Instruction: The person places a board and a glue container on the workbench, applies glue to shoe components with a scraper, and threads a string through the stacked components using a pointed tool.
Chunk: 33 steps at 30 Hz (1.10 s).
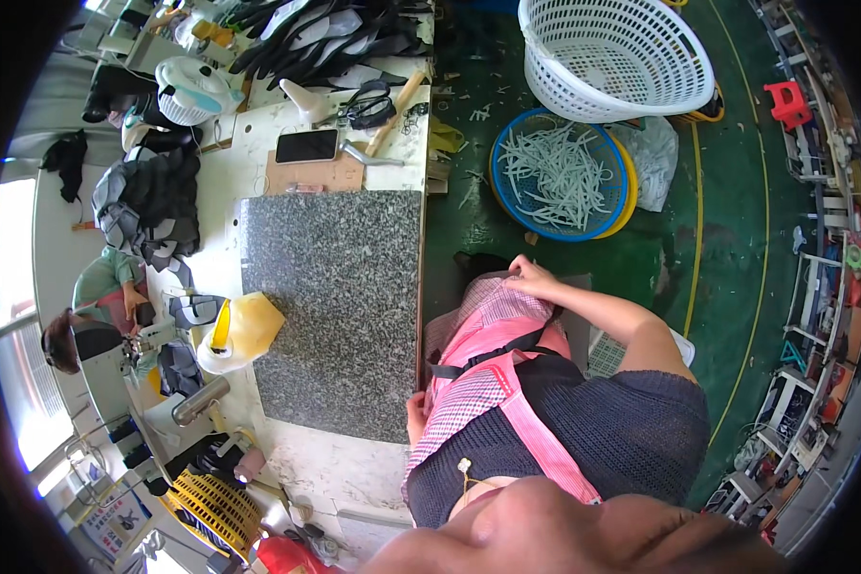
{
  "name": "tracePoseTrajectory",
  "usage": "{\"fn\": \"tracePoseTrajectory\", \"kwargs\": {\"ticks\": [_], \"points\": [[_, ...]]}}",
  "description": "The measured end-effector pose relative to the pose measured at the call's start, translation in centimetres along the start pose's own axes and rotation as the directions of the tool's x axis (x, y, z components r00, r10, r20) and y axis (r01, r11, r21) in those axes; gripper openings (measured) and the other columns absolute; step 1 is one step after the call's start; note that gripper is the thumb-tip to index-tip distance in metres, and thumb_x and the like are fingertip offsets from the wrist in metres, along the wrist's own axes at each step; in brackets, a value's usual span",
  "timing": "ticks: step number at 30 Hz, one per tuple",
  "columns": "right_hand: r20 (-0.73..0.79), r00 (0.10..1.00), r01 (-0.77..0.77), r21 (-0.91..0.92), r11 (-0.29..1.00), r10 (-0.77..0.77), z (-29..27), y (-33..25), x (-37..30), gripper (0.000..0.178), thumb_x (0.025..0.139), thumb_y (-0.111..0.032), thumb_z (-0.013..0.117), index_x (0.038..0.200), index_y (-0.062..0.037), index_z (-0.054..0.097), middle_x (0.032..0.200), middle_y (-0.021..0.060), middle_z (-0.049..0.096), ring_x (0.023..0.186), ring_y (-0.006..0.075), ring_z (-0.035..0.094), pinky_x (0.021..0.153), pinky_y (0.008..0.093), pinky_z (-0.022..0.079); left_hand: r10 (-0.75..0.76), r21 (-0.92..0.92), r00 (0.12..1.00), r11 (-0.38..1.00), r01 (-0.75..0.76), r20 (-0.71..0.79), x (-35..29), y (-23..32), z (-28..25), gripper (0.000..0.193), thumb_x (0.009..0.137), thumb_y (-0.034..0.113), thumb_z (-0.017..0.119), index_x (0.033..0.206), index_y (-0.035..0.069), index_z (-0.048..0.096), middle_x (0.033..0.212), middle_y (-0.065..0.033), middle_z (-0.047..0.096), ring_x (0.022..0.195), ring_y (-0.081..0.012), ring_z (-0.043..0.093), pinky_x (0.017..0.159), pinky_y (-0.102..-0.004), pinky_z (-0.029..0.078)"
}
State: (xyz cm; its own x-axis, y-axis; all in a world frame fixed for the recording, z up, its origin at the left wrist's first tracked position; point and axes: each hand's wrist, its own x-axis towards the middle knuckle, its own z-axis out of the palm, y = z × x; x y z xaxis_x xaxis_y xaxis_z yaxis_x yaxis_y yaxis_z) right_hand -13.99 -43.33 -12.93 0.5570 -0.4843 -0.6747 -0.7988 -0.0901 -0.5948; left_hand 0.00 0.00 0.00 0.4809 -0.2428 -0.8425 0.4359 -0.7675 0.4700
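Observation:
My right hand [534,279] is at the pink checked apron [507,304] over my knees, with fingers and thumb bent in on its cloth. At the table's edge, by my waist, my left hand [416,416] shows only in part; its fingers are mostly hidden beside the apron. Both hands are off the speckled granite slab [335,306] lying on the white table. A yellowish plastic container [249,330] with a yellow handle or tool stands on the slab's far-left edge.
Past the slab are a phone [307,145], scissors [368,103] and a heap of black-and-grey pieces [330,38]. A blue basket [496,182] of pale strips and a white basket [622,100] stand on the green floor. Opposite, another person [110,287] sits by a sewing machine [115,378].

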Motion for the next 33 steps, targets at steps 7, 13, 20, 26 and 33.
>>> {"fn": "tracePoseTrajectory", "kwargs": {"ticks": [7,13,20,26,33], "points": [[0.378,0.92,-0.373,0.761,0.531,0.105,-8.4,-5.9,3.7,0.051,0.08,-0.048,0.06,0.118,-0.0171,0.05,0.114,0.0057,0.059,0.106,0.0214,0.055,0.087,0.0458,0.042,0.582,0.495,0.772,0.765,-0.413,-0.257,2.9,13.2,4.7,0.056,0.083,0.015,0.062,0.133,0.006,0.04,0.124,-0.022,0.048,0.115,-0.0355,0.046,0.097,-0.0436,0.036],[-0.078,0.963,0.205,-0.401,0.893,-0.256,-3.7,-5.3,4.5,0.037,0.076,-0.031,0.062,0.109,-0.0141,0.057,0.102,0.0113,0.063,0.1,0.0285,0.058,0.083,0.0553,0.04,0.817,0.657,0.569,0.481,-0.58,-0.095,6.8,18.7,5.7,0.052,0.086,0.012,0.058,0.134,0.004,0.039,0.142,-0.0208,0.03,0.133,-0.039,0.027,0.106,-0.0471,0.026],[0.271,0.959,0.149,-0.235,0.961,-0.083,0.7,-3.2,8.4,0.035,0.074,-0.027,0.06,0.105,-0.0109,0.062,0.102,0.0145,0.065,0.099,0.0317,0.061,0.085,0.0425,0.048,0.852,0.789,0.513,0.242,-0.565,0.106,13.2,21.7,5.8,0.06,0.086,0.029,0.055,0.138,0.007,0.034,0.147,-0.016,0.026,0.138,-0.0356,0.019,0.109,-0.0509,0.016],[0.259,0.955,-0.045,-0.36,0.932,0.146,3.1,1.6,17.7,0.033,0.076,-0.022,0.056,0.108,-0.0134,0.062,0.106,0.0127,0.064,0.097,0.0326,0.062,0.082,0.0423,0.05,0.791,0.806,0.575,0.195,-0.559,0.207,16.6,20.1,6.6,0.065,0.086,0.041,0.049,0.138,0.007,0.034,0.147,-0.016,0.025,0.138,-0.0377,0.016,0.109,-0.0575,0.007],[-0.092,0.992,-0.109,-0.253,0.961,0.089,6.3,3.6,33.3,0.045,0.077,-0.012,0.06,0.119,-0.0082,0.045,0.119,0.0158,0.051,0.101,0.0355,0.058,0.082,0.0479,0.048,0.763,0.813,0.619,0.234,-0.534,0.187,16.5,17.5,5.3,0.061,0.087,0.042,0.042,0.136,0.007,0.035,0.141,-0.021,0.031,0.135,-0.0427,0.022,0.107,-0.0596,-0.003]]}}
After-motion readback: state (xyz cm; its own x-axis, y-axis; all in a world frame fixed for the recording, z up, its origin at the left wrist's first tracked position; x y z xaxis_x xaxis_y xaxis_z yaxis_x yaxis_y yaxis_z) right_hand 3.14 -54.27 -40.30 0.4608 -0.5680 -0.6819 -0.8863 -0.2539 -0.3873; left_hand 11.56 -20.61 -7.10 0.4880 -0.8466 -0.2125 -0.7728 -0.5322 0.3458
